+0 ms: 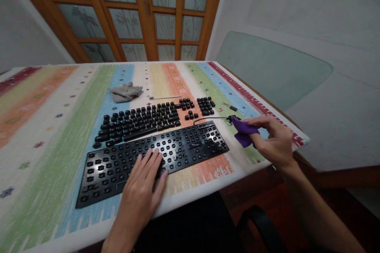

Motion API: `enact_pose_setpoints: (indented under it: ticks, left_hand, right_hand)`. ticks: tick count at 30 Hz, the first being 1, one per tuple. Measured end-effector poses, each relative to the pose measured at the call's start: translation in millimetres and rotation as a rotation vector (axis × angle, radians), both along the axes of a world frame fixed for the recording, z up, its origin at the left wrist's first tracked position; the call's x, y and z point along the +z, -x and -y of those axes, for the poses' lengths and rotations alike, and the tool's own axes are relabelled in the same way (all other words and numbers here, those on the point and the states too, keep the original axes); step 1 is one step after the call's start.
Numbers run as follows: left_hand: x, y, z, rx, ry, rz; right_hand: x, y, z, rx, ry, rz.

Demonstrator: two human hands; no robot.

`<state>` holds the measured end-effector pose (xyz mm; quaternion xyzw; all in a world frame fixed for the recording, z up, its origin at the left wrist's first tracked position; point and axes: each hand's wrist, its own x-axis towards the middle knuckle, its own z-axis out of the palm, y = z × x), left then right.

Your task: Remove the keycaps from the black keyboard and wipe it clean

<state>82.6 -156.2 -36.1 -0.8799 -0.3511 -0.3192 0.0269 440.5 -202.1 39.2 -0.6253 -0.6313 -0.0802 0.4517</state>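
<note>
My left hand (pixel 145 182) lies flat on a black keyboard base (pixel 175 146) whose keycaps are off, its fingers stretched over the middle rows. To the right of the base, my right hand (pixel 271 136) pinches a purple cloth (pixel 245 131), which hangs from the fingers above the table's right side. A thin black cable (pixel 210 118) runs from the top of the base toward the cloth; whether the fingers also hold it is hidden. Loose black keycaps (pixel 139 118) lie in keyboard order just behind the base.
A crumpled grey cloth (pixel 125 92) lies behind the keycaps. A thin rod-like tool (pixel 164 98) rests close by, and a small black-ended item (pixel 233 108) sits at the right. The striped tablecloth (pixel 53 126) covers the table. A chair armrest (pixel 264 225) shows below the front edge.
</note>
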Motion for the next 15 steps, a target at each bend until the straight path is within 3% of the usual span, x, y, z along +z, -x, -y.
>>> enact_pose_setpoints:
  ticks: [3,9,12,15]
  left_hand:
    - [3.8,25.6,-5.1,0.111,-0.064,0.007]
    - [-2.6,65.1,-9.6,0.235,-0.099,-0.049]
    - [-3.8,76.0,-12.1,0.242,-0.104,-0.107]
    - [6.3,78.4,-18.7,0.225,-0.104,-0.117]
  right_hand:
    - [-0.5,0.8,-6.2,-0.005,-0.061,-0.082]
    - [0.8,11.2,-24.6,0.029,0.027,-0.075]
    - [-0.2,19.0,-37.3,0.13,0.111,-0.11]
    - [1.6,30.7,-53.7,0.286,0.206,-0.129]
